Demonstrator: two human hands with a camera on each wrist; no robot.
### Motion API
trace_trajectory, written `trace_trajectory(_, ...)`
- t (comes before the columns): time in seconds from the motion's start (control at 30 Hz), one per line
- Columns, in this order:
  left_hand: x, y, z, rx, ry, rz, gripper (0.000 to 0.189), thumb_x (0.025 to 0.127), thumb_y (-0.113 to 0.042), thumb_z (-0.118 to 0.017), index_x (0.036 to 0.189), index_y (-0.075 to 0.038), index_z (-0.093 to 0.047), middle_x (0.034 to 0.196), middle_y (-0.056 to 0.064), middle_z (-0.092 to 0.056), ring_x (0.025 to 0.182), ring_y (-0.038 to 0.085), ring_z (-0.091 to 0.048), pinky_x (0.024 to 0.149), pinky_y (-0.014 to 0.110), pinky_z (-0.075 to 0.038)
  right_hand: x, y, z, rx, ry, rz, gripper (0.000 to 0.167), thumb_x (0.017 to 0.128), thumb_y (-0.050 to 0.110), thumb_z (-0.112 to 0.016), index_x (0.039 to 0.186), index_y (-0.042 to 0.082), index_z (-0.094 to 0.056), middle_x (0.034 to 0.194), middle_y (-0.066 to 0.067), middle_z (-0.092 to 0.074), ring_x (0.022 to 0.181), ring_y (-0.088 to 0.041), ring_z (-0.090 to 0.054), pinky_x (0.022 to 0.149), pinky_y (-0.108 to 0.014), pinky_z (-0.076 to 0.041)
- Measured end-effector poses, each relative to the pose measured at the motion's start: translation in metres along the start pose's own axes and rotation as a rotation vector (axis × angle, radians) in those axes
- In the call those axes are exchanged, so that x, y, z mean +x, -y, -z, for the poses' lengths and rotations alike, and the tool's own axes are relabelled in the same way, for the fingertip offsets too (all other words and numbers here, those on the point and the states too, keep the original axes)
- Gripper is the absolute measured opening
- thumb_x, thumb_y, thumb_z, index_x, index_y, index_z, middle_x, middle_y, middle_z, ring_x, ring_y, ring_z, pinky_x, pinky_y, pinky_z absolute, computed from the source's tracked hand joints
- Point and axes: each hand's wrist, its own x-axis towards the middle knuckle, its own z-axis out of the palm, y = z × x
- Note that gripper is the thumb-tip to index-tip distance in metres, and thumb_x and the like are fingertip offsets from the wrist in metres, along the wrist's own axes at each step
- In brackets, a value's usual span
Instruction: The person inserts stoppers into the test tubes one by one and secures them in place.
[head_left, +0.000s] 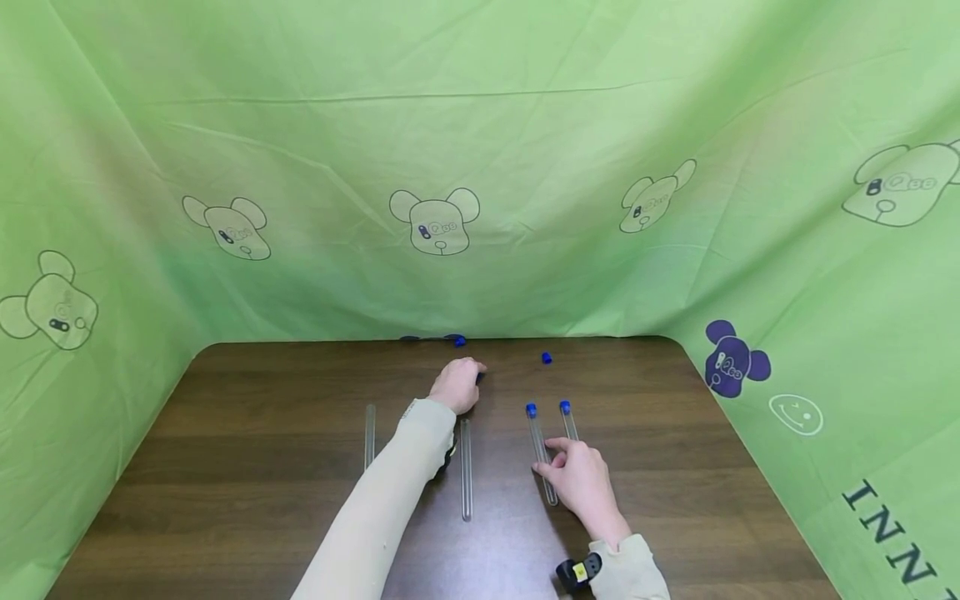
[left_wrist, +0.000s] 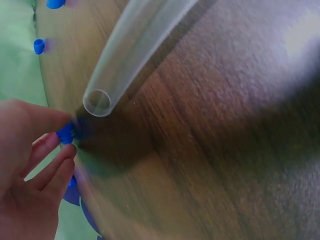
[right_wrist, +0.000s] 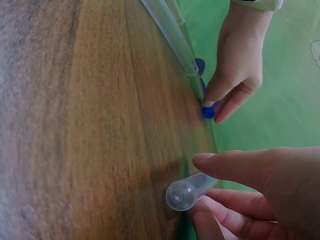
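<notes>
My left hand [head_left: 456,385] reaches toward the far side and pinches a small blue cap [left_wrist: 65,134] between thumb and fingers, close over the table. An uncapped test tube [head_left: 467,471] lies just nearer than that hand, its open mouth facing the far side. My right hand [head_left: 581,479] has thumb and fingers on either side of a test tube with a blue cap [head_left: 541,454]; the tube's rounded end [right_wrist: 181,195] points back toward the wrist. Just right of it lies a second capped tube [head_left: 570,425], its lower part hidden behind the hand.
Another uncapped test tube [head_left: 370,437] lies on the left, partly hidden by my left sleeve. Two loose blue caps, a left one [head_left: 460,341] and a right one [head_left: 547,358], sit near the far edge of the wooden table [head_left: 247,458]. A green printed cloth [head_left: 322,292] hangs around the table.
</notes>
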Motion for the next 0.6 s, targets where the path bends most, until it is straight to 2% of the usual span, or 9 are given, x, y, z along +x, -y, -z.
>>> trace_trajectory(0.13,-0.003,0.000,0.003,0.041,-0.003,0.022,0.040,0.090,0.004,-0.066,0.125,-0.012,-0.074,0.125,0.006,-0.068,0.119,0.027,-0.061,0.096,0.041,-0.053,-0.001,0.001,0.001,-0.001,0.002,-0.005,0.037,0.080,0.013,-0.085,0.110,-0.004,-0.074,0.062,0.009,-0.058,0.054,-0.010,-0.052,0.056,-0.036,-0.047)
trace_trajectory(0.27,-0.005,0.001,0.004,0.067,-0.021,0.024,0.032,0.087,0.003,-0.069,0.114,-0.013,-0.078,0.115,0.005,-0.070,0.109,0.027,-0.065,0.089,0.042,-0.056,-0.001,0.001,0.001,0.004,0.007,-0.012,0.037,0.080,0.014,-0.085,0.111,-0.004,-0.073,0.062,0.008,-0.059,0.055,-0.010,-0.052,0.056,-0.036,-0.047)
trace_trajectory(0.43,-0.008,0.003,0.006,0.074,-0.063,0.004,0.023,0.083,0.004,-0.071,0.099,-0.010,-0.079,0.105,0.007,-0.071,0.102,0.028,-0.067,0.082,0.043,-0.058,0.000,-0.001,0.001,0.000,0.005,-0.014,0.038,0.081,0.015,-0.085,0.112,-0.004,-0.073,0.063,0.008,-0.060,0.054,-0.010,-0.053,0.056,-0.036,-0.048)
trace_trajectory(0.47,-0.008,0.004,0.006,0.074,-0.072,0.000,0.022,0.083,0.004,-0.071,0.098,-0.010,-0.079,0.103,0.007,-0.071,0.101,0.028,-0.067,0.082,0.043,-0.058,0.000,-0.001,0.001,0.001,0.003,-0.017,0.038,0.081,0.015,-0.085,0.112,-0.004,-0.073,0.063,0.008,-0.060,0.054,-0.010,-0.053,0.056,-0.036,-0.048)
trace_trajectory(0.5,-0.005,0.009,0.000,0.076,-0.103,-0.020,0.023,0.081,0.004,-0.070,0.096,-0.011,-0.078,0.101,0.006,-0.071,0.098,0.027,-0.068,0.079,0.042,-0.058,0.001,-0.001,0.001,0.000,0.000,-0.017,0.039,0.081,0.015,-0.085,0.112,-0.004,-0.073,0.063,0.008,-0.060,0.054,-0.010,-0.053,0.056,-0.036,-0.048)
trace_trajectory(0.6,-0.005,0.011,0.000,0.057,-0.108,-0.024,0.021,0.080,0.003,-0.070,0.095,-0.010,-0.077,0.100,0.007,-0.070,0.097,0.028,-0.067,0.079,0.042,-0.058,0.001,-0.001,0.002,0.003,-0.002,-0.028,0.039,0.081,0.015,-0.085,0.113,-0.003,-0.073,0.063,0.009,-0.059,0.055,-0.010,-0.053,0.056,-0.035,-0.047)
